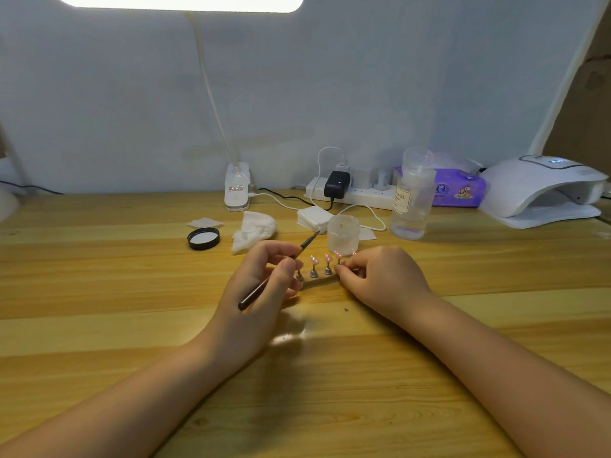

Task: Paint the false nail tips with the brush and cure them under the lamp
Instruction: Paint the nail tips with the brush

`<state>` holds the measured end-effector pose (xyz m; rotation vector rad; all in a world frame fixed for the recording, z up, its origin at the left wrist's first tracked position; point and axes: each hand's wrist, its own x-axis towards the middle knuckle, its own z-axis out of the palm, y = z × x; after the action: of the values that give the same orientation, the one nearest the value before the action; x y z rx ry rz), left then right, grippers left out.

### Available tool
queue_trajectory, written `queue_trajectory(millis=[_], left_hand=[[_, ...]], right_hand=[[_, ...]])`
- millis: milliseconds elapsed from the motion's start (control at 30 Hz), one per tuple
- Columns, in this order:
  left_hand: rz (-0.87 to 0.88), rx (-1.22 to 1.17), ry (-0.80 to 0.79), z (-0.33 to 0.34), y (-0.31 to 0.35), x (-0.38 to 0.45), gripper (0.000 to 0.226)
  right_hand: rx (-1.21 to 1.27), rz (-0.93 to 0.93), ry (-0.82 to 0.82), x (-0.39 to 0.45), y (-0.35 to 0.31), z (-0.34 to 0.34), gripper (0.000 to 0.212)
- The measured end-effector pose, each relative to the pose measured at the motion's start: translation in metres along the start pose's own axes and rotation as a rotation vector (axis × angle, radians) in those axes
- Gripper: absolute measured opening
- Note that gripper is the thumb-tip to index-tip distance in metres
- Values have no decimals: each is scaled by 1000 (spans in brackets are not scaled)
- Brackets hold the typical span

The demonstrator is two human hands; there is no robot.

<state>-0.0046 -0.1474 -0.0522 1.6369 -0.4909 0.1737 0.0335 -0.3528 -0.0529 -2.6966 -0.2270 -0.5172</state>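
Brush in one hand, nail stand in the other

Left hand [261, 282] grips the brush [276, 272], bristles pointing far-right. Right hand [380, 276] pinches the stand holding the pink nail tips [320, 259], mid-table between both hands. Curing lamp [542, 190] sits far right.

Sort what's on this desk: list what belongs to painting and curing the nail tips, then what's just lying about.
For the job:
brush in the left hand
pink nail tips on their stands
curing lamp
right hand at the stands

Lying about:
black lid
crumpled tissue
power strip
purple tissue pack
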Motion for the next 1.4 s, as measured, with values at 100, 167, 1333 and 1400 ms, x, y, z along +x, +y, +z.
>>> queue_trajectory(millis=[100,167,1333,1400], left_hand=[[-14,-13,-13,-1,-2,1,24],[-17,-10,-17,-1,-3,1,24],[230,227,-17,-1,5,-4,21],[229,194,-3,-2,5,-4,24]], right_hand=[[-6,11,36,0,-1,1,30],[6,8,29,0,-1,2,29],[570,-60,181,-5,-4,1,12],[569,-66,179,-6,-4,0,13]])
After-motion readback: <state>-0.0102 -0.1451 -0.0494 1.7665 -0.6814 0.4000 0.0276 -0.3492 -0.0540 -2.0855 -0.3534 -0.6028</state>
